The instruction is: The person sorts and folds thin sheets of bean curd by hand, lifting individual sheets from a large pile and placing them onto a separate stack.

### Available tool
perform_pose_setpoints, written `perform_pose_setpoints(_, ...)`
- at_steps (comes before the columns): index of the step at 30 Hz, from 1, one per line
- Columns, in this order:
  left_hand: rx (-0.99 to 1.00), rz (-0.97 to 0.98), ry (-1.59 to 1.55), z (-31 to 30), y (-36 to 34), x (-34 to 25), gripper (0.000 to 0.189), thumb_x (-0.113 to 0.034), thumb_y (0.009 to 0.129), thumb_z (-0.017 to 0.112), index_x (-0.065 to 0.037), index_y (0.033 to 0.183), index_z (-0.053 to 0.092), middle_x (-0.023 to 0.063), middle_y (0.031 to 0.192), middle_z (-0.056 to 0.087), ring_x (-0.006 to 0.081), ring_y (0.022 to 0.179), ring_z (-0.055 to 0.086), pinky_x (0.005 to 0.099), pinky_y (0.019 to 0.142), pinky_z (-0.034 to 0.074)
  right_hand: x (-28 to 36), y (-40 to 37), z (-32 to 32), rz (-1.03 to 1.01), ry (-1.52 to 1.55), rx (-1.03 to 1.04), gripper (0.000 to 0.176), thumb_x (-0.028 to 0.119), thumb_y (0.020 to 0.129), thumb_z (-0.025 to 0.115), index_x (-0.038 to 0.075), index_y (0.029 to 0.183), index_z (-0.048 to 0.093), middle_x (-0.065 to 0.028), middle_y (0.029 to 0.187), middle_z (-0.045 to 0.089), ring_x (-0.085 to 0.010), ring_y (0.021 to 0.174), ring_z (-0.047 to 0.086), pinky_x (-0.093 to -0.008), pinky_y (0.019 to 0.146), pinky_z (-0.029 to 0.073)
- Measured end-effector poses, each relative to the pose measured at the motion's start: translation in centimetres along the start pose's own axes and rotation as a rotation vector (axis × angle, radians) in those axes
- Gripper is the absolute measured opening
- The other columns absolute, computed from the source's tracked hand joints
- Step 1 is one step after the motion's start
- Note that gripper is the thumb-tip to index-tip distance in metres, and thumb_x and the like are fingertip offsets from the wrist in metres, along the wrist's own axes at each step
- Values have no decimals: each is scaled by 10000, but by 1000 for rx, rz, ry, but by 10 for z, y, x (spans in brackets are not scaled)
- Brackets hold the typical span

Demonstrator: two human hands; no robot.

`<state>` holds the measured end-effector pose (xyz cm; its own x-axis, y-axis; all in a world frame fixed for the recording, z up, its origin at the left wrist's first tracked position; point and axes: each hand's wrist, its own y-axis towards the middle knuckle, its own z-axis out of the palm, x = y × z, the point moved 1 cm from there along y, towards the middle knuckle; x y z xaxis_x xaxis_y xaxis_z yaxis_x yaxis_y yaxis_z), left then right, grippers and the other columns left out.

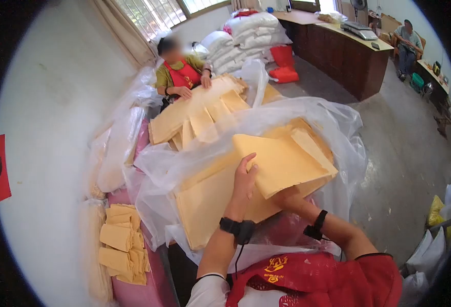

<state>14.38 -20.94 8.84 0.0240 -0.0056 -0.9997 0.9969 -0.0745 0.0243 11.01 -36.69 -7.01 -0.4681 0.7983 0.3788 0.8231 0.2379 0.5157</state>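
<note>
A folded, thin yellow sheet (281, 161) is lifted at an angle above a broad stack of similar yellow sheets (205, 210). My left hand (245, 179) grips its left edge, thumb and fingers closed around it. From below, my right hand (288, 198) reaches under the sheet's near edge; its fingers are hidden by the sheet. Clear plastic wrap (153, 179) lies bunched around the stack. I cannot make out exactly what the sheets are made of.
Across from me a person in a red apron (184, 77) handles another pile of yellow sheets (194, 110). Folded yellow bundles (123, 240) lie at left. White sacks (256, 33), a brown counter (333, 56) and a seated person (407, 46) are farther back.
</note>
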Motion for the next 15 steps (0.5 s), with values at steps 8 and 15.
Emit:
perform_pose_setpoints(8,25,43,-248,-81,-40,-67,428,-15,884,566,-41,1309,523,76,1190,597,173,1036,589,298,914,466,-128,13,-65,412,288,6,409,297,903,544,21,1203,591,-148,1155,628,-311,1016,602,-392,898,478)
perform_pose_setpoints(15,70,-176,815,-185,-59,81,402,-74,865,589,-161,1258,591,166,1319,540,303,1165,538,393,984,426,-58,16,-76,835,1233,204,470,438,947,514,3,1003,684,-98,820,673,-180,759,628,-304,713,502)
